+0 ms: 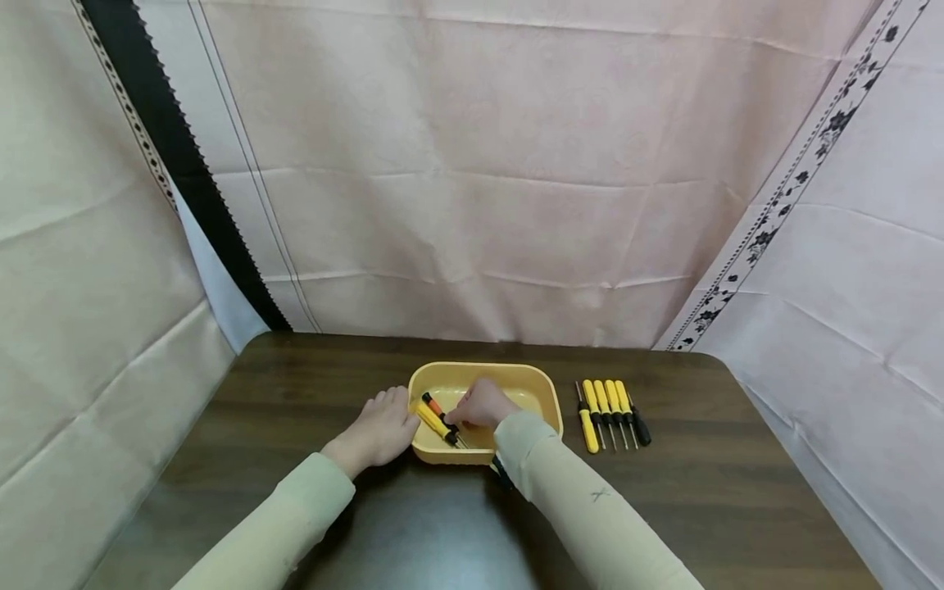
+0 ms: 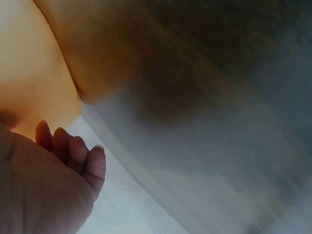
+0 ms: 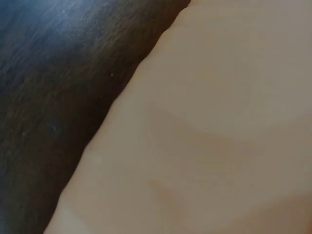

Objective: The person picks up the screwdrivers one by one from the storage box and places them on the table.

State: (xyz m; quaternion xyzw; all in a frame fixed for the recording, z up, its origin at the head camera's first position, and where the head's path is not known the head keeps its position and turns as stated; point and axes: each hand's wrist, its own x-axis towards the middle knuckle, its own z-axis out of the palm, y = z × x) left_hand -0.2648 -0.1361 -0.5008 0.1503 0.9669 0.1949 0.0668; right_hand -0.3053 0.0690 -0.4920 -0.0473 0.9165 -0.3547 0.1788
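A yellow plastic tray (image 1: pixel 524 373) stands on the table, holding a yellow-handled screwdriver (image 1: pixel 433 418) and an orange-and-black screwdriver (image 1: pixel 435 406) at its left side. My right hand (image 1: pixel 483 406) reaches into the tray and pinches the orange-and-black screwdriver near its middle; its fingertips are partly hidden. On the tray's left rim rests my left hand (image 1: pixel 379 430), fingers loosely bent and pointing forward. The left wrist view shows this hand's fingers (image 2: pixel 95 165) beside the tray's outer wall (image 2: pixel 39 63). Only the pale sleeve (image 3: pixel 204 122) and table surface fill the right wrist view.
Right of the tray, several screwdrivers (image 1: pixel 603 401) lie side by side, most with yellow handles and one with a black handle (image 1: pixel 640 430). The dark wooden table (image 1: pixel 332 360) has rounded far corners. Pale cloth (image 1: pixel 472 205) hangs behind and at both sides.
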